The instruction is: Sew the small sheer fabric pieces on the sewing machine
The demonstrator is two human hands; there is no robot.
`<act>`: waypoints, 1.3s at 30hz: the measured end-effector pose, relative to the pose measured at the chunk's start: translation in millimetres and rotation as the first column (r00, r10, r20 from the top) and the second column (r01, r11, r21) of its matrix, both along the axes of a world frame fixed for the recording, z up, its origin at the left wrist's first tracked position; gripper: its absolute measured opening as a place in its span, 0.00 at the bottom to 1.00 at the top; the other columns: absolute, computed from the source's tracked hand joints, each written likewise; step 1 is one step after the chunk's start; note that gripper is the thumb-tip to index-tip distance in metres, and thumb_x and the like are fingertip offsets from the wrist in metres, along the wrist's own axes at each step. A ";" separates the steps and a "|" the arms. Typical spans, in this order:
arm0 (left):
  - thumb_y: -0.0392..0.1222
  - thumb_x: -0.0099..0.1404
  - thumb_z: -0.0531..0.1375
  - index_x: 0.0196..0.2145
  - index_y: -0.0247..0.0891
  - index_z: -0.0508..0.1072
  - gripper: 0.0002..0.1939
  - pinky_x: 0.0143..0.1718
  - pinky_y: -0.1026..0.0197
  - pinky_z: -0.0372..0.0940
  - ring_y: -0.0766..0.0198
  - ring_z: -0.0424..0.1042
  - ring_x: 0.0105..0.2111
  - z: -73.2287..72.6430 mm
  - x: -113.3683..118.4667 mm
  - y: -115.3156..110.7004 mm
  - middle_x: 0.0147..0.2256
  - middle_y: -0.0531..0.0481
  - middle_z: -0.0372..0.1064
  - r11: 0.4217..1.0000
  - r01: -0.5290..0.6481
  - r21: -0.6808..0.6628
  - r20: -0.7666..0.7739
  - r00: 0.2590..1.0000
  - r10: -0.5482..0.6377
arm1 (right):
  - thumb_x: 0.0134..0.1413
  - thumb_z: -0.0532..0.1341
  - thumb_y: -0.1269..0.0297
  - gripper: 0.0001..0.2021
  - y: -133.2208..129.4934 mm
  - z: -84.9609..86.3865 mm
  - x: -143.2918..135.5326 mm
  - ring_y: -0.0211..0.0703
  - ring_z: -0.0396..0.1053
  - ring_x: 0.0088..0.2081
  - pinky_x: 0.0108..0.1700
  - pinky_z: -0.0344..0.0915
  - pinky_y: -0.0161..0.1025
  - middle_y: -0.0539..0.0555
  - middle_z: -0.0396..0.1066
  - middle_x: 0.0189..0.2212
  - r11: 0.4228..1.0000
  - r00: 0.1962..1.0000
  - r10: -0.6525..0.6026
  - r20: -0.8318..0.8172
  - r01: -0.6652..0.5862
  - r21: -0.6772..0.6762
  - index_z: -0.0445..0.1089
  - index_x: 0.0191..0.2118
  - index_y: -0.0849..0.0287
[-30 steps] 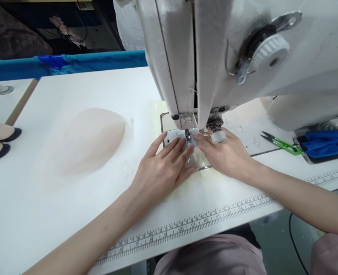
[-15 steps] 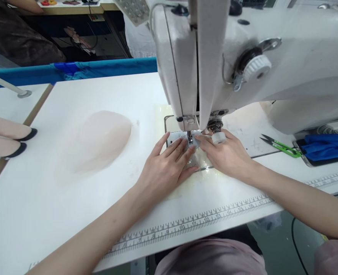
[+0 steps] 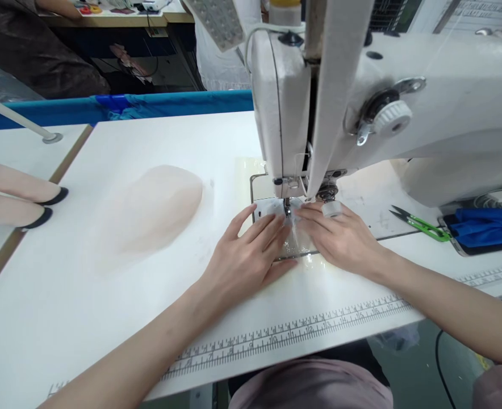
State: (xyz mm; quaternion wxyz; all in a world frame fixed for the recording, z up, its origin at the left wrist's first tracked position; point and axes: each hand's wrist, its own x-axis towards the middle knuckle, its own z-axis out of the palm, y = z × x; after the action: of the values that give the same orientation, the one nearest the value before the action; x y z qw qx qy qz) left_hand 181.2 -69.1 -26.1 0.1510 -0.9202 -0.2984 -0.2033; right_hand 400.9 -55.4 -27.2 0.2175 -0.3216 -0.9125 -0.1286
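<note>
A small sheer piece (image 3: 291, 236) is being pressed flat under the needle (image 3: 287, 207) by the left hand (image 3: 245, 258) and right hand (image 3: 340, 241), both with an open, flat grip, so steady feeding seems to be needed next.

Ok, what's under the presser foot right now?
A small sheer piece lies under the presser foot, on the metal plate. The left hand and right hand press flat on it from either side. The needle point and the seam are hidden by foot and fingers.

White sewing machine (image 3: 404, 125); green snips (image 3: 419, 224); beige fabric (image 3: 149, 213).
</note>
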 end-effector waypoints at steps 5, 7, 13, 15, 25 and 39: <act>0.44 0.67 0.58 0.47 0.28 0.72 0.17 0.51 0.50 0.69 0.53 0.75 0.46 4.3 -7.4 -4.9 0.46 0.39 0.75 0.992 0.124 0.021 -0.044 0.991 -0.123 | 0.61 0.56 0.67 0.09 -6.5 6.0 3.7 0.43 0.71 0.41 0.42 0.67 0.40 0.56 0.76 0.39 0.979 0.984 0.153 -0.095 -0.164 -0.121 0.72 0.41 0.65; 0.34 0.67 0.56 0.44 0.29 0.72 0.10 0.51 0.53 0.70 0.56 0.76 0.45 3.6 -8.0 -4.2 0.44 0.41 0.76 0.992 0.123 0.037 -0.027 0.992 -0.122 | 0.59 0.58 0.52 0.19 -7.5 6.2 5.0 0.48 0.71 0.43 0.41 0.68 0.42 0.59 0.75 0.41 0.968 0.981 0.163 -0.109 -0.180 -0.177 0.71 0.44 0.66; 0.39 0.66 0.58 0.42 0.32 0.72 0.09 0.47 0.54 0.71 0.57 0.77 0.41 3.1 -3.7 -2.9 0.41 0.44 0.77 0.997 0.059 -0.053 0.103 0.993 -0.053 | 0.61 0.58 0.62 0.13 -6.9 1.8 2.8 0.46 0.71 0.44 0.43 0.68 0.42 0.57 0.75 0.45 0.987 0.993 0.119 -0.020 -0.121 -0.109 0.72 0.45 0.66; 0.43 0.65 0.59 0.46 0.31 0.71 0.15 0.45 0.52 0.71 0.55 0.76 0.42 3.6 -2.2 -3.7 0.44 0.41 0.76 0.997 0.057 -0.047 0.081 0.995 -0.053 | 0.61 0.57 0.73 0.08 -6.8 1.2 2.2 0.41 0.72 0.44 0.47 0.68 0.39 0.51 0.76 0.43 0.992 0.992 0.123 -0.011 -0.123 -0.023 0.73 0.42 0.62; 0.35 0.66 0.56 0.49 0.30 0.73 0.14 0.54 0.50 0.69 0.55 0.74 0.48 2.2 -1.1 -9.8 0.48 0.41 0.74 0.999 0.051 0.008 -0.063 0.997 -0.050 | 0.59 0.59 0.75 0.08 -7.0 1.3 1.5 0.37 0.74 0.41 0.49 0.70 0.39 0.48 0.79 0.36 0.978 0.979 0.197 -0.047 -0.193 0.073 0.75 0.34 0.59; 0.33 0.65 0.57 0.49 0.26 0.72 0.16 0.56 0.45 0.66 0.52 0.73 0.49 0.1 -3.3 -8.0 0.48 0.37 0.73 0.998 0.064 -0.006 -0.060 0.996 -0.065 | 0.59 0.58 0.76 0.10 -4.9 -0.8 0.2 0.37 0.75 0.40 0.48 0.70 0.38 0.49 0.79 0.37 0.979 0.980 0.188 -0.063 -0.182 0.088 0.75 0.33 0.60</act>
State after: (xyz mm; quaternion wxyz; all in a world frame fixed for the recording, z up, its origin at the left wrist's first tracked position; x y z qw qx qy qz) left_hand 177.9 -77.1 -26.0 0.1513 -0.9354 -0.2644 -0.1797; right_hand 401.1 -60.3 -28.0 0.2736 -0.2307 -0.9242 -0.1336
